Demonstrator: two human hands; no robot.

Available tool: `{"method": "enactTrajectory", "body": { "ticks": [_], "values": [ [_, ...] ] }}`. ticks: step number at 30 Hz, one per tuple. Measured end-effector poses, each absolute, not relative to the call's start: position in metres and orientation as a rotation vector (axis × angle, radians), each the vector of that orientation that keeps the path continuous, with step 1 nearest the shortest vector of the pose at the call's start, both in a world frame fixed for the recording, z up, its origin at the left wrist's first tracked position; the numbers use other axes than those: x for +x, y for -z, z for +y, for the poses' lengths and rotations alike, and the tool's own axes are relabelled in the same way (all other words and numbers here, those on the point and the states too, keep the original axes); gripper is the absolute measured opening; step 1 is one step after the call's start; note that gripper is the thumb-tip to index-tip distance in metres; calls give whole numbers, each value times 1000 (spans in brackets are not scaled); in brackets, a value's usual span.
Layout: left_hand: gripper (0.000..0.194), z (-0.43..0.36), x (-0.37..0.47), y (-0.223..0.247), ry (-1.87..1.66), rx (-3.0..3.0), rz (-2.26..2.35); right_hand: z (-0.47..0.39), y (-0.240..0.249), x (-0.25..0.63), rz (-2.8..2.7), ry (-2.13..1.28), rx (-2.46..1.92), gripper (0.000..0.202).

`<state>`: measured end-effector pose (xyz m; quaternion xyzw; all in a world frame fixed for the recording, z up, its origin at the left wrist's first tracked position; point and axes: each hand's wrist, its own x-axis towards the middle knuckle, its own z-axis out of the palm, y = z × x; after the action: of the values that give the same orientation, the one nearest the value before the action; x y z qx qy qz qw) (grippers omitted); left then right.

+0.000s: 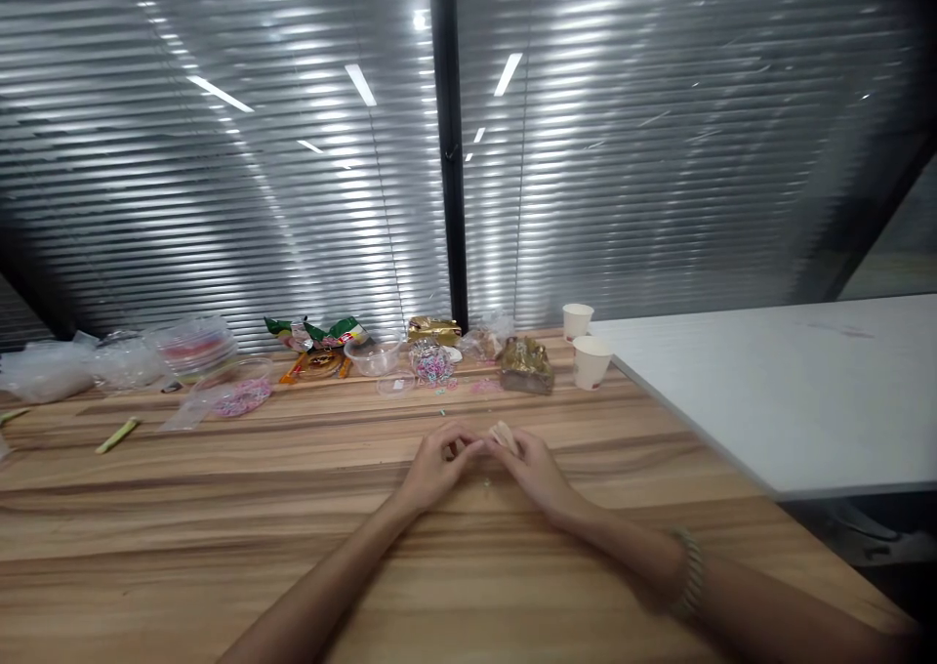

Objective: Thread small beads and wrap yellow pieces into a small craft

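Tabletop (220,547) of striped wood grain lies beneath the right hand (538,469), curled with a small pale piece (504,435) between thumb and fingers, and the left hand (437,464), pinched nearly together beside it, hold unclear; handling looks under way, the piece not yet released.

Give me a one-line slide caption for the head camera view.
The right hand holds a small pale item beside the left hand over a wooden table.

wooden table (220,518) (brown-streaked) bears two white cups (591,361).
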<state>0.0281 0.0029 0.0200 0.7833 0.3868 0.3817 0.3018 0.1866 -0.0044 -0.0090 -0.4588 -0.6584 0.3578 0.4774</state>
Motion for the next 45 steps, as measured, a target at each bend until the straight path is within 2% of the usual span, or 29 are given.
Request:
{"method": "enactTrajectory", "body": {
  "ticks": [7, 16, 22, 26, 34, 45],
  "values": [
    [23, -2, 36, -15, -1065, 1797, 821, -4, 10, 186, -1599, -903, -1092, 28],
    [38, 0, 35, -10, -937, 1338, 948, -1, 10, 188, -1617, -963, -1065, 33],
    [33, 8, 31, -1, -1158, 1319, 1042, -6, 4, 187, -1718, -985, -941, 38],
    [29, 10, 30, 0, -1181, 1386, 992, -10, 5, 185, -1750, -1141, -940, 44],
    [36, 7, 33, -2, -1174, 1409, 986, -12, 1, 188, -1821, -1364, -955, 53],
    [34, 7, 32, 0, -1265, 1419, 1038, -7, 7, 187, -1693, -1492, -894, 48]
  ]
}}
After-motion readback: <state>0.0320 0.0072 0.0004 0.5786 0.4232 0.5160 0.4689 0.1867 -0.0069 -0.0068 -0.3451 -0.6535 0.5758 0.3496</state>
